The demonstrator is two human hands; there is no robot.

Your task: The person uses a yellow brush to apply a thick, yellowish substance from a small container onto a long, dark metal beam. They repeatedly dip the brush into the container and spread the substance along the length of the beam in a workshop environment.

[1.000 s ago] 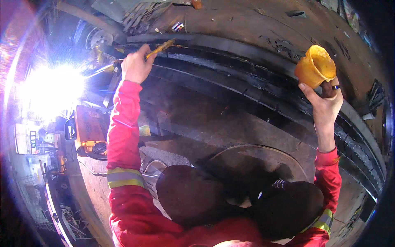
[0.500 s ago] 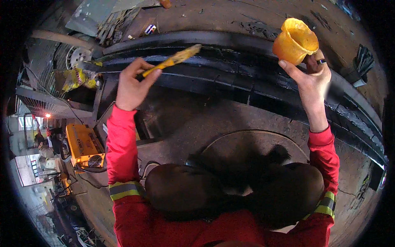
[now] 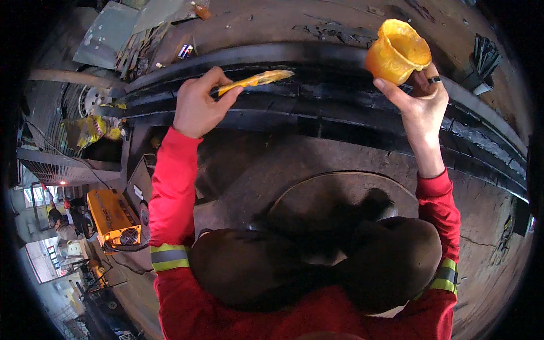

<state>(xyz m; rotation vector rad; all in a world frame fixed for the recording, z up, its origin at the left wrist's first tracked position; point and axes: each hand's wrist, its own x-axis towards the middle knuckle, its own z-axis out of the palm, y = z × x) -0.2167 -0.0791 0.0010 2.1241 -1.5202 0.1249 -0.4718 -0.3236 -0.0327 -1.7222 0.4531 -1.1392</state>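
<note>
My left hand [image 3: 203, 102] is closed around the handle of a slim yellow paintbrush [image 3: 255, 80], its pale tip pointing right. That tip appears just over or against the long dark metal beam [image 3: 334, 105]; I cannot tell whether they touch. On the right, my right hand [image 3: 422, 99] grips an orange-yellow cup [image 3: 396, 55] from below, thumb in front and fingers behind. The cup has a wavy, uneven rim and its mouth faces up; what lies deep inside is not clear. A dark ring circles one finger of that hand.
An orange welding machine [image 3: 115, 218] stands at the left, cables beside it. A yellow bag [image 3: 85, 130] and a wheel [image 3: 93, 101] lie near the beam's left end. Beyond its right end sits a bundle of thin dark rods [image 3: 484, 59]. A person [image 3: 65, 218] is far left.
My left hand has moved right along the beam, and the brush now lies more level. The cup and my right hand keep nearly the same place, while the whole view has shifted slightly.
</note>
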